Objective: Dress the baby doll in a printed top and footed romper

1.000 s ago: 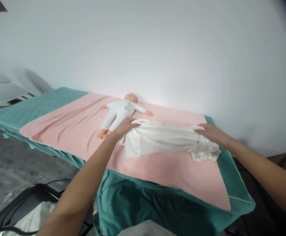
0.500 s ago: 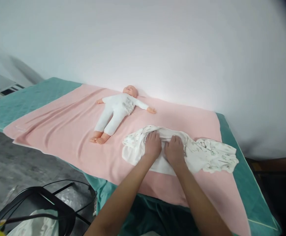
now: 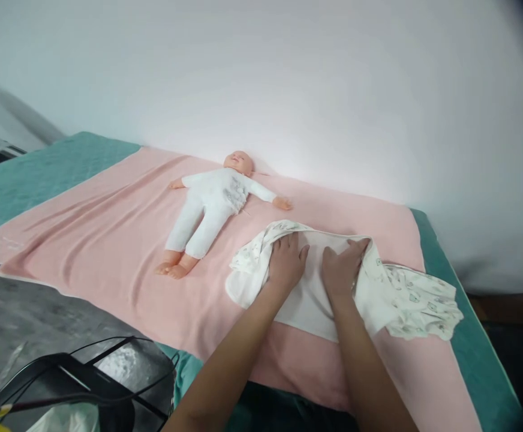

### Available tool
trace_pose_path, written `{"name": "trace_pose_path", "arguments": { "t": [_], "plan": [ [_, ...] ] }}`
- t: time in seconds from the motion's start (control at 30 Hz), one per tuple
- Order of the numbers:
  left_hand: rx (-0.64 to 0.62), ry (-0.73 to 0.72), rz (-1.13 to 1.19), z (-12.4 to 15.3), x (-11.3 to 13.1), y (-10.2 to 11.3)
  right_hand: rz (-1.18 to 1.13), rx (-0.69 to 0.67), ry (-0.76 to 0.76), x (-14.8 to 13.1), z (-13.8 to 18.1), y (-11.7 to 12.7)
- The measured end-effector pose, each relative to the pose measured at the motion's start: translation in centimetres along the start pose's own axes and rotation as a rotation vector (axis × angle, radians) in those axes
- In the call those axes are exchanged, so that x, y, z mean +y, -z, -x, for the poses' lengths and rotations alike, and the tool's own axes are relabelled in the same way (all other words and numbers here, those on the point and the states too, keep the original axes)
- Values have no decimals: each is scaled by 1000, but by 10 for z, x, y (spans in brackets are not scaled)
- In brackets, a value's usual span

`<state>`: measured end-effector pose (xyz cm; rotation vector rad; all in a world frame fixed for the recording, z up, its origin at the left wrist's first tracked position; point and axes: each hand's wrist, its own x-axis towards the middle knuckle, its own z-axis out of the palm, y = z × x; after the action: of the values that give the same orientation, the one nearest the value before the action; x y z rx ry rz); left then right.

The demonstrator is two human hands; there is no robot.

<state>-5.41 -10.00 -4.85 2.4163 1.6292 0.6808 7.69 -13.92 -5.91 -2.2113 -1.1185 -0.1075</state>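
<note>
A white baby garment (image 3: 310, 306) with a small print lies on the pink blanket, its plain inner side laid open in the middle. My left hand (image 3: 287, 261) rests on that inner side, fingers apart, the tips at the folded upper edge. With thumb and fingers apart, my right hand (image 3: 343, 265) presses outward against the fold on the garment's right side; some of its fingertips are hidden by the cloth. Left of the garment, a baby doll (image 3: 212, 198) in a white suit lies on its back with arms spread, touched by neither hand.
The pink blanket (image 3: 108, 222) covers most of a green padded table (image 3: 41, 174) set against a white wall (image 3: 261, 78). A black chair (image 3: 63, 384) with pale cloth on it stands at the lower left, on a grey floor (image 3: 54, 312).
My hands have moved apart from their bunched grip on the cloth. The garment's middle is spread wider, with more of its plain inner side showing. The view has shifted slightly closer.
</note>
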Motion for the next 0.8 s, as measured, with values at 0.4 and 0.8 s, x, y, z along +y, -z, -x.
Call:
{"name": "trace_pose_path", "arguments": {
  "t": [0.4, 0.8],
  "plan": [
    [-107, -97, -23, -83, -10, -43, 177, -180, 90, 33, -81, -38],
    [-160, -66, -101, -86, -10, -62, 202, -213, 111, 40, -81, -54]
  ]
}}
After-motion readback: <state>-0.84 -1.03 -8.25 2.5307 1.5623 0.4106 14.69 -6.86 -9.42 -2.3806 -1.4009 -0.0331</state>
